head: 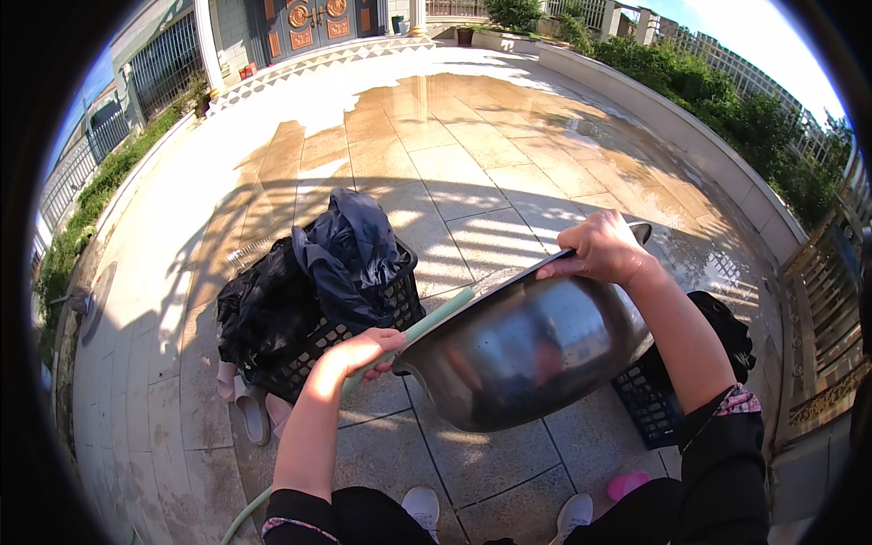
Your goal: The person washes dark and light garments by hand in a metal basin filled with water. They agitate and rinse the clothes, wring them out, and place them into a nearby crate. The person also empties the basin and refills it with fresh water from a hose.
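Note:
A large stainless steel basin (531,354) is tilted on its side above the paving, its outer bottom facing me. My right hand (603,252) grips its far rim. My left hand (364,354) is closed around a pale green hose (439,315) at the basin's near left rim; whether it also holds the rim is unclear. The hose's end points along the open side, and its tail runs down past my left sleeve. The basin's inside is hidden. Left of it, a black plastic basket (405,286) is heaped with dark wet-looking clothes (351,252).
Pale slippers (253,414) lie beside the left basket. At right stands a dark crate (647,405) with black cloth (722,334). A pink object (627,485) is near my right shoe. Wet paving (477,122) stretches ahead towards steps; a low planter wall (681,146) borders the right.

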The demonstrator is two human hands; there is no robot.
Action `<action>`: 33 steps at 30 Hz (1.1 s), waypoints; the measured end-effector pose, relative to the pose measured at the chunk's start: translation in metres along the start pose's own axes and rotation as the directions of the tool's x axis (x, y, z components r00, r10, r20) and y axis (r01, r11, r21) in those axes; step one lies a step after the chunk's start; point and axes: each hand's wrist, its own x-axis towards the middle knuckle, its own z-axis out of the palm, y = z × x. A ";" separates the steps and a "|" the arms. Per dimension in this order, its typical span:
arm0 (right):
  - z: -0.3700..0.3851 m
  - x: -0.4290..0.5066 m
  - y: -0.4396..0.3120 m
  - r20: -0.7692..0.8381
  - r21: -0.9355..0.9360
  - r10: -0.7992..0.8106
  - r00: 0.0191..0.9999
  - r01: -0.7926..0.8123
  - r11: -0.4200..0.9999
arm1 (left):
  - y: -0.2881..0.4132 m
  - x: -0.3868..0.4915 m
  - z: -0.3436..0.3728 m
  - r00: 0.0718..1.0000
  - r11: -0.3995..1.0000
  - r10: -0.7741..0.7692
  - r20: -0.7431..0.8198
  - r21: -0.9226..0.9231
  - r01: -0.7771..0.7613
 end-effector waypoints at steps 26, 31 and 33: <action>0.081 -0.099 -0.036 -0.462 -0.218 -0.215 0.860 0.125 0.968 | -0.007 0.018 0.004 0.980 0.995 0.099 -0.171 0.041 -0.094; 0.089 -0.165 -0.085 -0.230 0.025 -0.040 0.972 0.047 0.999 | -0.016 0.013 0.018 0.986 0.997 0.065 -0.155 0.050 -0.058; 0.100 -0.194 -0.101 -0.054 0.116 -0.004 0.999 0.011 0.993 | -0.021 0.009 0.023 0.994 0.997 0.021 -0.105 0.077 -0.013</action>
